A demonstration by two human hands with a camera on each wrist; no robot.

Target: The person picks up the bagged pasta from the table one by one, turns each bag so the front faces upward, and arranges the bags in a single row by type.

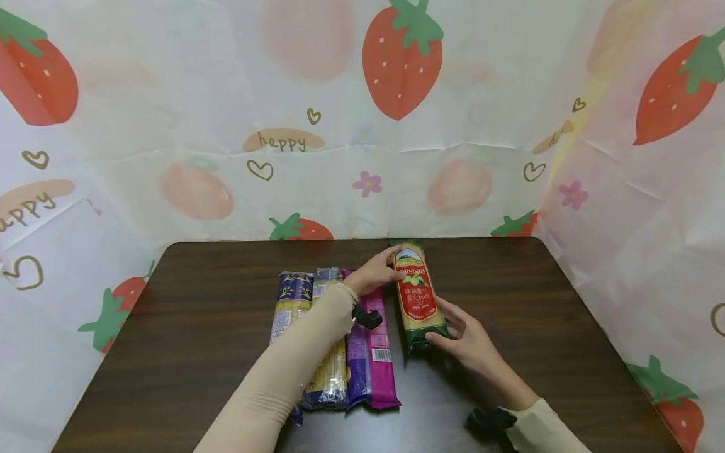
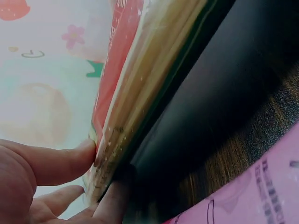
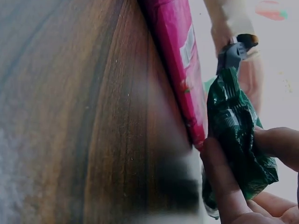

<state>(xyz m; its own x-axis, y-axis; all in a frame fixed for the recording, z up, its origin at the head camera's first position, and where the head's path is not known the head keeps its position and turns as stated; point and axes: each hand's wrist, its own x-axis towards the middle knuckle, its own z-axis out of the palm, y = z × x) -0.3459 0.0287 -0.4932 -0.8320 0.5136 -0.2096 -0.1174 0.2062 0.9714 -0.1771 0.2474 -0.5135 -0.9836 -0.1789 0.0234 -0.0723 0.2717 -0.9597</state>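
Note:
Both hands hold a pack of spaghetti (image 1: 418, 296) with a red label and green ends. The left hand (image 1: 374, 275) pinches its far end; in the left wrist view the thumb (image 2: 65, 163) lies on the label side, with a finger underneath. At the near end, the right hand (image 1: 469, 336) grips the crumpled green wrapper (image 3: 238, 135) between thumb and fingers. A dark gap and shadow show under the pack, which is raised off the table. Left of it lie a pink-and-purple packet (image 1: 382, 371), a yellow-and-blue pasta packet (image 1: 331, 377) and another blue-topped one (image 1: 296, 288), partly hidden by the left forearm.
The packets lie side by side on a dark wooden table (image 1: 221, 314). Behind and beside it hangs a pale sheet (image 1: 340, 195) printed with strawberries and hearts. A black strap (image 1: 367, 316) sits on the left wrist, another (image 1: 489, 420) on the right.

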